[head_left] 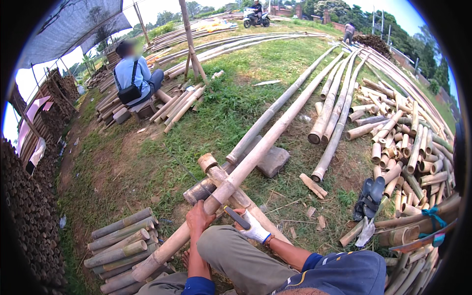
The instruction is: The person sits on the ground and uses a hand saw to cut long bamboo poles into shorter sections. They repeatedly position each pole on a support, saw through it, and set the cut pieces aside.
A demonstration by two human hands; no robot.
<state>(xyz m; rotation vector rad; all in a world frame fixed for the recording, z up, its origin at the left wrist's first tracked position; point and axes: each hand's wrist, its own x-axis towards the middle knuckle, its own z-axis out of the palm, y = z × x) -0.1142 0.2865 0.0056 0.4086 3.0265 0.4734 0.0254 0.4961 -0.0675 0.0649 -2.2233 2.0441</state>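
A long pale bamboo pole runs from the far right down past my left side. It rests across a short bamboo support. My bare left hand grips the pole just on the near side of the support. In a white glove, my right hand is closed round the yellow and black handle of a hand saw. A thin dark blade line extends up and left past the pole; whether it touches the bamboo, I cannot tell.
Cut bamboo tubes are stacked at lower left, with a larger heap at right. A stone block lies beyond the support. Dark sandals sit on the right. A seated person is at far left; a motorbike stands behind.
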